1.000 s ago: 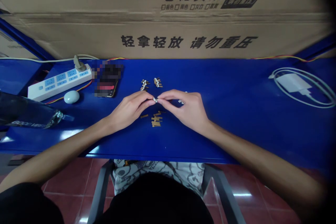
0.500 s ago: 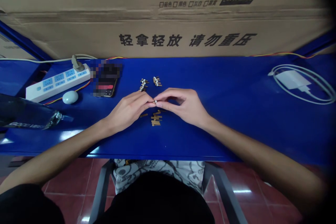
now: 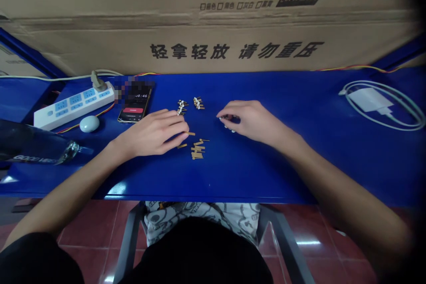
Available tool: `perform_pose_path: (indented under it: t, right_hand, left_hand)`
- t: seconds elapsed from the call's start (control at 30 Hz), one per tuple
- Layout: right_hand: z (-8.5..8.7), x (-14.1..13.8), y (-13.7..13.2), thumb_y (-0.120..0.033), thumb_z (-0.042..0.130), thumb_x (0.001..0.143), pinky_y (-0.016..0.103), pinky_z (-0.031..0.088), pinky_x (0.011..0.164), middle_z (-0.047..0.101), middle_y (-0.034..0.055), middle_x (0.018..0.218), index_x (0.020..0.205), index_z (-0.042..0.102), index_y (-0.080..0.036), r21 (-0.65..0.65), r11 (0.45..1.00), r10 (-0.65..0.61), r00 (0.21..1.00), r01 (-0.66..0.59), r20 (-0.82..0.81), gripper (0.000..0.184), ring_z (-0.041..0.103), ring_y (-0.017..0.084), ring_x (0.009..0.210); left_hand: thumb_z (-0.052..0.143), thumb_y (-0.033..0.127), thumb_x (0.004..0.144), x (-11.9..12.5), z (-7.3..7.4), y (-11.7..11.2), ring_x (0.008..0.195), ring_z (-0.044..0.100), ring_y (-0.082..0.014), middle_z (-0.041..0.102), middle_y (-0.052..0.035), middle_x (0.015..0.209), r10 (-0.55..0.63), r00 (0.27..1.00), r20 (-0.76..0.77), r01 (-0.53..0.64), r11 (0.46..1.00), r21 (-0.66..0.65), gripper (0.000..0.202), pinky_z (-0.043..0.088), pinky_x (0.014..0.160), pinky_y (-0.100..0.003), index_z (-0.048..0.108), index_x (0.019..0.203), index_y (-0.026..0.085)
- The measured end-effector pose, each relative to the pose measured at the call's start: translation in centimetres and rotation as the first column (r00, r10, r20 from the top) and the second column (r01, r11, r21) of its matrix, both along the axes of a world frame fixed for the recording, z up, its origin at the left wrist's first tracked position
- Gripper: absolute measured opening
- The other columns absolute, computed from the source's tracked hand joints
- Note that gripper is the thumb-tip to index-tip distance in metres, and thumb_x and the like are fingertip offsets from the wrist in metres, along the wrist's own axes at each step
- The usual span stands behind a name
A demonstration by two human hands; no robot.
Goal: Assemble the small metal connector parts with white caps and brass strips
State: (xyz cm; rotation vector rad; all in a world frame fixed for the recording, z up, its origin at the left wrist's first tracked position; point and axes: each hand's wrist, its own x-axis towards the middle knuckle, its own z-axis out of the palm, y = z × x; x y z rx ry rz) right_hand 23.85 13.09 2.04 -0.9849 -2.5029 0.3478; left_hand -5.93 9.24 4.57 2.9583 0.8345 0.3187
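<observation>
1. A large corrugated cardboard carton (image 3: 213, 31), printed with black Chinese characters, is stood on its side along the far edge of the worktop.
2. A blue metal worktop (image 3: 253, 177) is seen carrying all the items below. A red tiled floor (image 3: 86, 230) is visible beneath it, and a grey chair frame (image 3: 128, 239) is seen at its near edge.
3. A clear glass bottle (image 3: 29, 142) is laid on its side at the left end of the worktop.
4. A white power strip (image 3: 73, 104) with blue sockets is placed at the far left, with one plug inserted.
5. A white charger (image 3: 368, 100) is placed at the far right, encircled by a coiled white cable (image 3: 382, 124).
6. The left hand (image 3: 149, 133) is laid palm down on the worktop, with the fingers (image 3: 173, 124) relaxed and released; a tan strip (image 3: 190, 133) is lying just beside the fingertips.
7. The right hand (image 3: 253, 120) is held over the worktop, with the fingers (image 3: 233, 107) curled downward around small white-headed pieces (image 3: 231, 130). Whether a piece is gripped cannot be told.
8. A smartphone (image 3: 134, 105) is laid beside the power strip, with a pale oval object (image 3: 89, 124) nearby.
9. Two clusters of small white-headed parts (image 3: 181, 107) are set side by side between the hands, toward the far side. Loose tan strips (image 3: 197, 151) are piled nearer the edge.
</observation>
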Motion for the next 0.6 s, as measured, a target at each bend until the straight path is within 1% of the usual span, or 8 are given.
perform_pose_path:
  t: [0.1, 0.17, 0.23, 0.33, 0.43, 0.53, 0.6]
  right_hand:
    - [-0.4, 0.5, 0.3, -0.02, 0.052, 0.097, 0.038, 0.055, 0.083, 0.076, 0.0095, 0.098, 0.099, 0.077, -0.017, 0.082, 0.996, 0.034, 0.995, -0.042, 0.094, 0.026, 0.07, 0.023, 0.09]
    - [-0.3, 0.4, 0.1, -0.02, 0.052, 0.098, 0.04, 0.055, 0.087, 0.076, 0.0096, 0.1, 0.098, 0.077, -0.017, 0.092, 0.995, 0.039, 0.994, -0.049, 0.106, 0.025, 0.07, 0.024, 0.093]
    - [-0.2, 0.3, -0.1, -0.022, 0.054, 0.099, 0.04, 0.055, 0.088, 0.076, 0.0086, 0.101, 0.096, 0.077, -0.018, 0.083, 0.996, 0.029, 0.995, -0.037, 0.099, 0.024, 0.07, 0.024, 0.093]
    - [-0.1, -0.2, -0.2, -0.023, 0.052, 0.101, 0.041, 0.054, 0.091, 0.076, 0.0083, 0.103, 0.101, 0.077, -0.018, 0.096, 0.995, -0.021, 0.997, 0.014, 0.076, 0.026, 0.069, 0.024, 0.097]
    - [-0.6, -0.8, -0.1, -0.023, 0.049, 0.102, 0.044, 0.053, 0.094, 0.074, 0.0104, 0.112, 0.115, 0.074, -0.017, 0.165, 0.985, -0.069, 0.995, 0.056, 0.072, 0.028, 0.067, 0.026, 0.104]
    - [-1.2, -1.7, 0.1, -0.024, 0.05, 0.103, 0.046, 0.052, 0.094, 0.071, 0.0118, 0.119, 0.126, 0.07, -0.018, 0.206, 0.977, -0.072, 0.993, 0.051, 0.093, 0.031, 0.064, 0.027, 0.107]
    - [-1.5, -2.4, 0.3, -0.024, 0.049, 0.103, 0.046, 0.052, 0.092, 0.07, 0.012, 0.119, 0.129, 0.069, -0.019, 0.214, 0.976, -0.074, 0.991, 0.05, 0.108, 0.033, 0.063, 0.027, 0.107]
  left_hand:
    - [0.045, 0.031, 0.105, -0.4, 0.1, 0.1, 0.085, 0.06, -0.0201, 0.071, -0.0051, 0.089, -0.084, 0.994, -0.076, 0.093, 0.988, 0.12, 0.028, 0.044, 0.081, -0.035, 0.066, 0.091, 0.019]
    - [0.049, 0.03, 0.102, -0.5, -0.1, 0.0, 0.081, 0.059, -0.0196, 0.07, -0.0038, 0.085, -0.127, 0.988, -0.092, 0.142, 0.973, 0.181, 0.026, 0.043, 0.078, -0.035, 0.066, 0.084, 0.02]
    - [0.051, 0.03, 0.1, -0.6, -0.3, -0.1, 0.078, 0.059, -0.0191, 0.071, -0.0029, 0.084, -0.148, 0.984, -0.104, 0.167, 0.964, 0.208, 0.025, 0.041, 0.076, -0.036, 0.065, 0.081, 0.021]
    - [0.052, 0.03, 0.099, -0.7, -0.6, -0.3, 0.078, 0.059, -0.019, 0.071, -0.0026, 0.085, -0.174, 0.977, -0.125, 0.198, 0.958, 0.209, 0.023, 0.041, 0.075, -0.036, 0.066, 0.082, 0.022]
    - [0.051, 0.029, 0.099, -0.6, -0.9, -0.3, 0.08, 0.06, -0.0193, 0.07, -0.003, 0.085, -0.199, 0.972, -0.126, 0.221, 0.955, 0.198, 0.022, 0.041, 0.076, -0.036, 0.065, 0.083, 0.022]
    - [0.052, 0.029, 0.099, -0.6, -1.2, -0.1, 0.08, 0.06, -0.019, 0.069, -0.0031, 0.084, -0.169, 0.981, -0.095, 0.182, 0.971, 0.155, 0.022, 0.041, 0.076, -0.035, 0.066, 0.083, 0.022]
    - [0.052, 0.029, 0.099, -0.7, -1.2, 0.0, 0.08, 0.06, -0.0189, 0.069, -0.0034, 0.085, -0.142, 0.988, -0.068, 0.15, 0.98, 0.133, 0.022, 0.041, 0.076, -0.034, 0.066, 0.084, 0.022]
